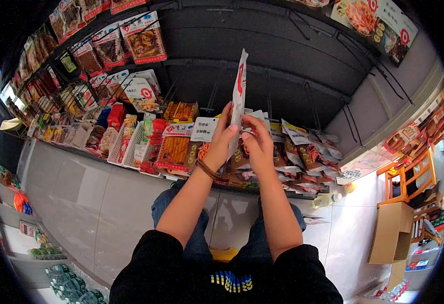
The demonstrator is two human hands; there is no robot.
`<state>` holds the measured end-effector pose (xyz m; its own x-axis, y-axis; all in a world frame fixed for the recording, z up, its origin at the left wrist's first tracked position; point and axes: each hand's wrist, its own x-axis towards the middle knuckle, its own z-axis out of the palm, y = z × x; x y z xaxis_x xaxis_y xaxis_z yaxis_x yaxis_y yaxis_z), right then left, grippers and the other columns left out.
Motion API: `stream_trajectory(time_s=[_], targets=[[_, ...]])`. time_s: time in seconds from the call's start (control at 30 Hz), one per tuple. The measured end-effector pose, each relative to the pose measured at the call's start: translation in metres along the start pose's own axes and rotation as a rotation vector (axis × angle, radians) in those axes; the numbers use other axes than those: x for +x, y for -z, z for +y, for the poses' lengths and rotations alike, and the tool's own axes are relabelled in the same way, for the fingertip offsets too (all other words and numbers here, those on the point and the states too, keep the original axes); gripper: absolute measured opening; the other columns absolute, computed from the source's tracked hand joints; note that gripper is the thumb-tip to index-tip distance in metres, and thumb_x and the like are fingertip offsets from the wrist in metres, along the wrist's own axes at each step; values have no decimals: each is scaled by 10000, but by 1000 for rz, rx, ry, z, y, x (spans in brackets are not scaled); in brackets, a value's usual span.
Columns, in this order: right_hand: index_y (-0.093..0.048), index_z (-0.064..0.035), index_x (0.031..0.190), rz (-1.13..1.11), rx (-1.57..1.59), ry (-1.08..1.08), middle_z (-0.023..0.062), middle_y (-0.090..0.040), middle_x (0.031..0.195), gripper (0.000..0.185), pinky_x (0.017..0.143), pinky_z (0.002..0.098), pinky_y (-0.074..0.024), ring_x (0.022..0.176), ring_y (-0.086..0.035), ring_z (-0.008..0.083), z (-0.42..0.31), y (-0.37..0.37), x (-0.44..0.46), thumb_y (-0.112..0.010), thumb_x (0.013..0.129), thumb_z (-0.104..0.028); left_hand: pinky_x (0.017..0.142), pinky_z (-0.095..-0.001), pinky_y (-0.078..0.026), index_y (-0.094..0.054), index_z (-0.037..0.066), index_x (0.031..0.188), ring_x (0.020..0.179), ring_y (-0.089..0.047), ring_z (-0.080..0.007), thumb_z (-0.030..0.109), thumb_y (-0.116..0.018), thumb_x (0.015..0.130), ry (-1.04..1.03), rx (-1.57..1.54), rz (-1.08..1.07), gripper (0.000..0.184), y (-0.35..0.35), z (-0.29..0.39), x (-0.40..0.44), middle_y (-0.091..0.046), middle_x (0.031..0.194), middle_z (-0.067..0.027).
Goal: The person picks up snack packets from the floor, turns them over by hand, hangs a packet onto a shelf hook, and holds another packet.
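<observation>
I hold a white snack packet [239,83] with red print upright in front of me, seen nearly edge-on. My left hand [221,139], with a brown bracelet at the wrist, is closed on its lower left side. On the other side, the bent fingers and thumb of my right hand [258,144] grip the packet's lower part. Just below my hands lie many bagged snacks on the bottom shelf, among them a yellow-brown snack bag [175,147] on the left and dark red packets [310,154] on the right.
Bare metal hooks [308,99] stick out from the dark rack [217,38]. Hanging snack bags [143,38] fill the upper left. White baskets [133,147] stand at the lower left. On the right are a bottle [326,200], a cardboard box [390,233] and a wooden chair [417,175].
</observation>
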<state>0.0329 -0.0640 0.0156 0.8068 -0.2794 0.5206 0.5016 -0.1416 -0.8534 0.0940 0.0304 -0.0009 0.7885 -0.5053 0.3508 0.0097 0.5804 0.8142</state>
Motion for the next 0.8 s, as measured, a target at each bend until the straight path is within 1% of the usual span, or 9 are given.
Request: stream_trajectory(time_s=[0.13,0.2,0.23,0.3,0.43,0.5,0.6,0.73,0.8], targets=[[-475,15,1078,14,63,-34,96,-488,1027,342,862,281,-341,982,-458,177,-4,-2,0,-478,756,-100,962,-303,-232,-178,21,1309,1168,-306,-209,274,-446,791,4,2,18,636,2,3,-1,-287,1287,-128],[-484,7,1066,17,113,-40,91,-498,1028,318,851,289,-363,974,-466,172,-4,-1,-1,-470,760,-75,938,-306,-271,-198,26,1302,1138,-348,-208,307,-440,796,29,-24,-1,628,2,9,-2,-337,1254,-123],[-484,7,1066,17,113,-41,91,-498,1028,318,851,289,-363,974,-466,172,-1,1,0,-470,760,-75,938,-306,-271,-198,26,1302,1138,-348,-208,307,-440,796,30,-24,-1,628,2,11,-2,-337,1254,-123],[-485,-17,1069,20,164,-44,67,-484,1024,299,784,266,-407,957,-471,150,7,4,1,-504,772,-45,921,-315,-298,-234,30,1286,1119,-376,-214,356,-437,797,64,-105,-9,622,2,16,-2,-377,1223,-121],[-499,-19,1047,64,143,-64,63,-512,987,267,770,255,-403,921,-486,140,7,8,3,-504,782,-54,910,-335,-322,-269,35,1268,1102,-402,-227,396,-423,802,135,-163,16,610,0,25,-7,-400,1204,-132],[-509,-11,1012,95,107,-87,69,-521,992,213,754,279,-434,917,-493,144,6,10,4,-456,819,-83,887,-343,-358,-306,31,1244,1069,-442,-232,408,-410,805,202,-243,54,588,-1,30,-9,-422,1190,-143],[-522,-16,987,136,117,-109,59,-526,975,190,744,271,-434,885,-502,131,5,13,6,-455,822,-82,856,-344,-393,-330,24,1225,1030,-479,-233,411,-408,807,194,-296,86,574,8,29,-8,-450,1164,-149],[-531,-18,969,183,71,-107,53,-533,958,176,741,260,-430,865,-508,124,9,20,8,-454,823,-79,872,-362,-383,-343,14,1208,1032,-475,-251,407,-399,816,146,-299,128,558,12,33,-8,-451,1167,-149],[-535,-19,963,210,71,-111,53,-541,956,173,758,256,-424,876,-511,127,10,23,9,-454,824,-79,866,-361,-387,-347,24,1207,1031,-470,-251,407,-404,815,103,-366,162,551,9,38,-9,-450,1167,-138]])
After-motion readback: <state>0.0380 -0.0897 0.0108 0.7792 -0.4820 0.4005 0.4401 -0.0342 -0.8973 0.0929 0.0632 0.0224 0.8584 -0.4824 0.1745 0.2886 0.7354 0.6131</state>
